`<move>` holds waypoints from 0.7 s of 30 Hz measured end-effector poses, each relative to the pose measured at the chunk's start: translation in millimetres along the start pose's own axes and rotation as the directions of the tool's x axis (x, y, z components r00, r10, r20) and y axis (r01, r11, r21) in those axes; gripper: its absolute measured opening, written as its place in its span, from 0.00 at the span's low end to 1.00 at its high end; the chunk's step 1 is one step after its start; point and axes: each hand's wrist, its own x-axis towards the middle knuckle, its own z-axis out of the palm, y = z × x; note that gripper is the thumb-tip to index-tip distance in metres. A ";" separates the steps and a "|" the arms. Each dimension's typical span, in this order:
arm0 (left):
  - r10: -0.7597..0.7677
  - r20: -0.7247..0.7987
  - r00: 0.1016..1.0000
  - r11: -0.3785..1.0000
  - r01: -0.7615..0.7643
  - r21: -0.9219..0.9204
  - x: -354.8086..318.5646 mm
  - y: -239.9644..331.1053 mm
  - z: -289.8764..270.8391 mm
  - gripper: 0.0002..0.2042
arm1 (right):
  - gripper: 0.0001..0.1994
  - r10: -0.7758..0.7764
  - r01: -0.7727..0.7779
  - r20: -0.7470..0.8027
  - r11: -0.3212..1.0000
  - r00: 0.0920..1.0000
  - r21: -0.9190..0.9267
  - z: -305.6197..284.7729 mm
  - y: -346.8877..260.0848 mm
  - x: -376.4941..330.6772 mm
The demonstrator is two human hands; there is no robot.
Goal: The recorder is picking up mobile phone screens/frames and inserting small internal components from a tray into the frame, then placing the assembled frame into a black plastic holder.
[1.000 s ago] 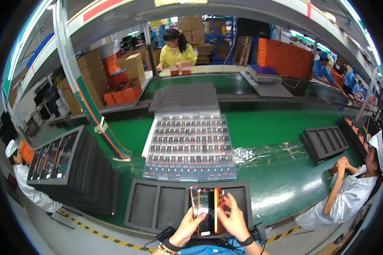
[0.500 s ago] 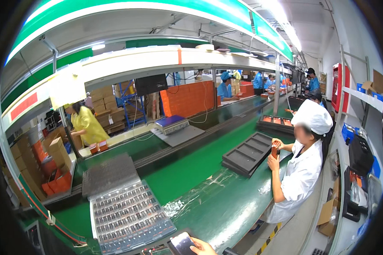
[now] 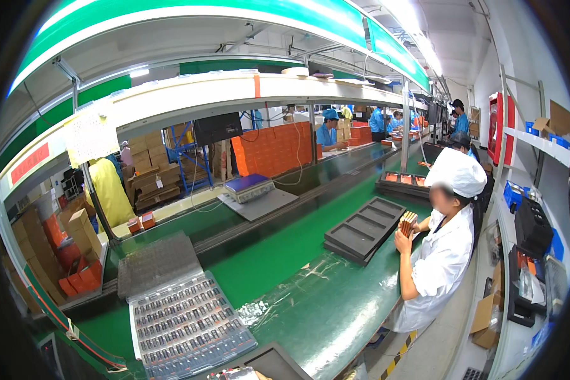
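Note:
At the bottom edge only a sliver of my right hand [image 3: 260, 375] shows, its fingers closed against the right side of a small, flat, phone-like device [image 3: 239, 373]. Most of that device is cut off by the frame. Just right of it lies a black tray [image 3: 277, 362], partly out of view. Beyond, to the left, a clear plastic tray [image 3: 190, 320] holds rows of small dark parts with metallic ends. A similar tray, greyish and see-through [image 3: 157, 263], lies behind it. My left hand is out of view.
A co-worker in white [image 3: 440, 253] stands right of the green bench [image 3: 316, 310], holding a bundle of thin orange-brown pieces [image 3: 408, 223]. Stacked black compartment trays [image 3: 365, 229] lie before them. A scale [image 3: 249, 187] stands across the belt. Shelves with boxes [image 3: 529, 228] line the right.
My right hand and the device have moved left and down, mostly out of frame, exposing the black tray. The co-worker's bundle has turned. My view has shifted slightly right.

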 end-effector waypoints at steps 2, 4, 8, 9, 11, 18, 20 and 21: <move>0.244 0.067 0.967 0.970 -0.243 -0.032 6.1 -14.6 -0.6 0.15 | 0.29 -0.134 0.131 -0.022 0.985 0.991 -0.109 6.6 18.0 -3.2; 0.208 0.191 0.959 0.977 -0.196 -0.081 20.4 -26.8 -6.9 0.18 | 0.30 -0.164 0.164 0.011 0.980 0.986 -0.117 8.0 13.5 -3.6; 0.402 0.049 0.914 0.908 -0.392 -0.145 11.2 -22.1 0.7 0.24 | 0.29 -0.079 0.078 0.105 0.997 0.991 0.014 3.2 12.5 1.9; 0.429 0.072 0.901 0.903 -0.424 -0.072 7.0 -15.6 -1.8 0.24 | 0.28 -0.087 0.084 0.062 0.995 0.994 0.056 2.0 12.1 3.4; 0.543 0.095 0.835 0.792 -0.546 0.275 -7.0 3.0 -12.4 0.26 | 0.26 -0.055 0.051 0.010 0.969 0.998 0.241 -1.3 15.2 9.3; 0.444 0.552 0.706 -0.061 -0.590 0.805 -33.7 87.9 -30.1 0.20 | 0.26 0.070 -0.113 0.148 0.946 0.986 0.303 -28.6 -0.9 29.3; 0.396 0.655 0.643 -0.210 -0.631 0.746 -16.4 67.6 -38.8 0.19 | 0.27 0.043 -0.135 0.246 0.918 0.968 0.372 -21.7 -17.2 32.5; 0.308 0.647 0.697 -0.198 -0.618 0.761 -13.0 64.2 -41.8 0.22 | 0.26 0.059 -0.180 0.300 0.901 0.952 0.394 -17.0 -20.2 31.1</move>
